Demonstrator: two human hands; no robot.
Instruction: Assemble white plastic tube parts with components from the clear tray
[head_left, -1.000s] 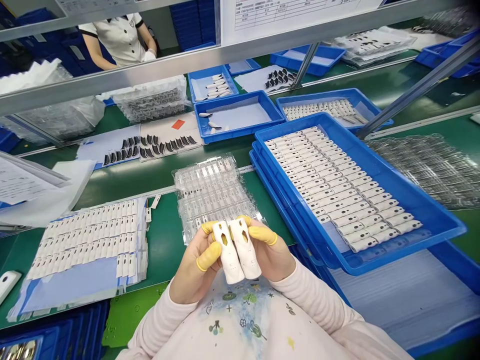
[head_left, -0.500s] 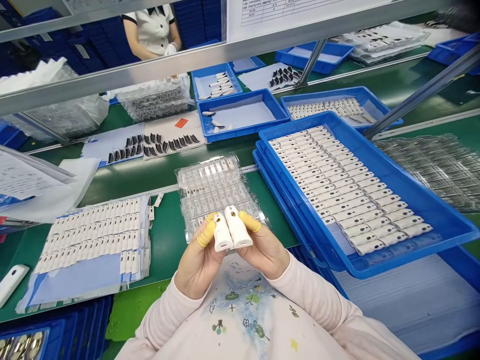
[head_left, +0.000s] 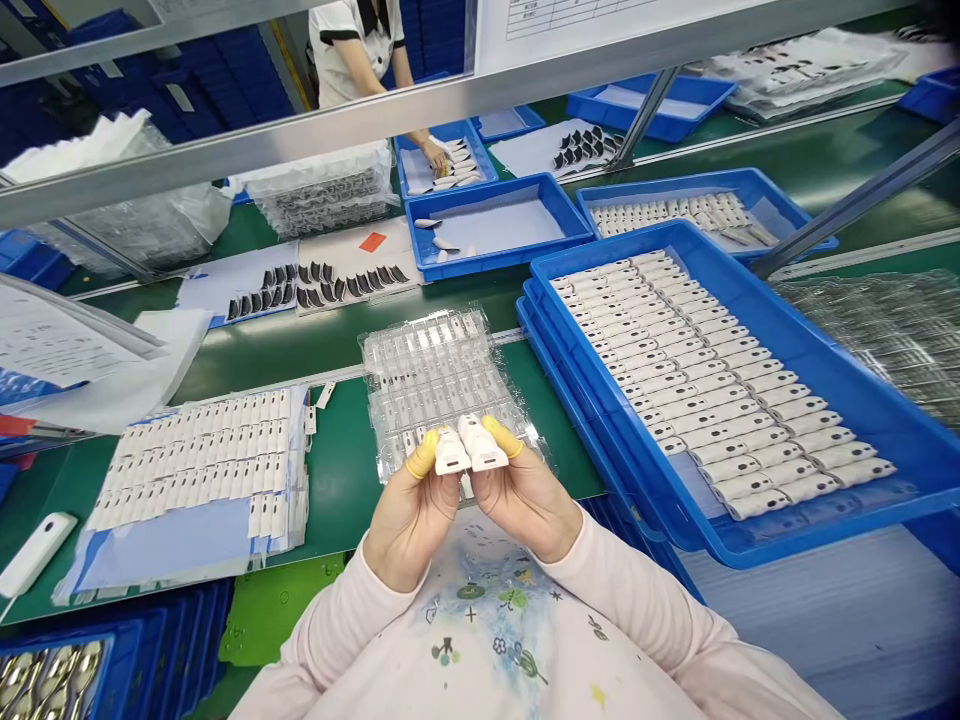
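Observation:
Two white plastic housings are held side by side in front of my chest, their slotted ends tilted toward me. My left hand (head_left: 411,510) is closed on the left white plastic housing (head_left: 451,452), a yellow finger cot on its thumb. Closed on the right white plastic housing (head_left: 482,445) is my right hand (head_left: 531,500), also with a yellow cot. Just beyond them lies a clear blister tray (head_left: 427,375) with many pockets, some holding white parts. The undersides of the held housings and some of my fingers are hidden.
To the right, a large blue tray (head_left: 919,490) of white housings tops a stack. At left, rows of white parts (head_left: 202,450) lie on blue-white sheets. A metal rail (head_left: 300,130) crosses above; behind it a co-worker's hand (head_left: 435,155) reaches into a small blue tray.
Both housings have tipped, so their slotted ends now face me and their holed faces are foreshortened. The co-worker's arm has reached into the small blue tray. The whole view has shifted slightly.

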